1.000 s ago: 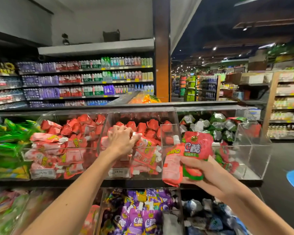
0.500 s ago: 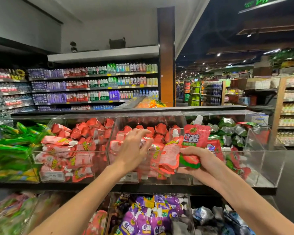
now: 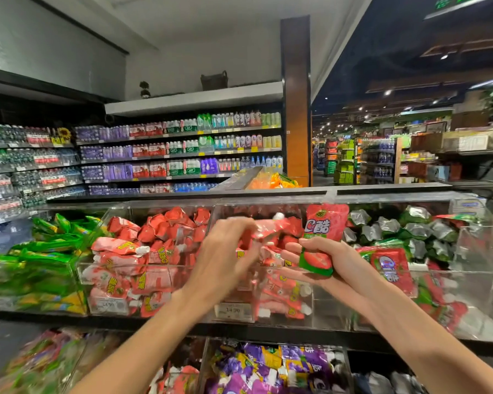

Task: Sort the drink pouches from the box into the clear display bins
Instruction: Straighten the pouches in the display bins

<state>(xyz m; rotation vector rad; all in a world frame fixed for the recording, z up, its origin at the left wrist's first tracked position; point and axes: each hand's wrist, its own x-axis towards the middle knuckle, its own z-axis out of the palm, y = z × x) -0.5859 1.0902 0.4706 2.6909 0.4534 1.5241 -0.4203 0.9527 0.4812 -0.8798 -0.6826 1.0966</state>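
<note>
My right hand (image 3: 336, 265) grips a red strawberry drink pouch (image 3: 326, 226) by its green lower end, upright, over the divider between the middle clear bin (image 3: 333, 308) and the right clear bin (image 3: 473, 294). My left hand (image 3: 225, 251), blurred by motion, pinches a pink drink pouch (image 3: 273, 227) above the middle bin, which holds several pink pouches. Red strawberry pouches (image 3: 390, 263) and silver-topped ones lie in the right bin. The box is out of view.
A left clear bin (image 3: 83, 268) holds more pink pouches, with green packs (image 3: 32, 260) beside it. Lower bins hold purple pouches (image 3: 271, 368). A black ledge (image 3: 268, 191) runs behind the bins, and bottle shelves (image 3: 180, 149) line the far wall.
The pink pouch has passed from my right hand into my left, which lifted toward the middle bin. My right hand now holds only the red pouch, raised a little higher.
</note>
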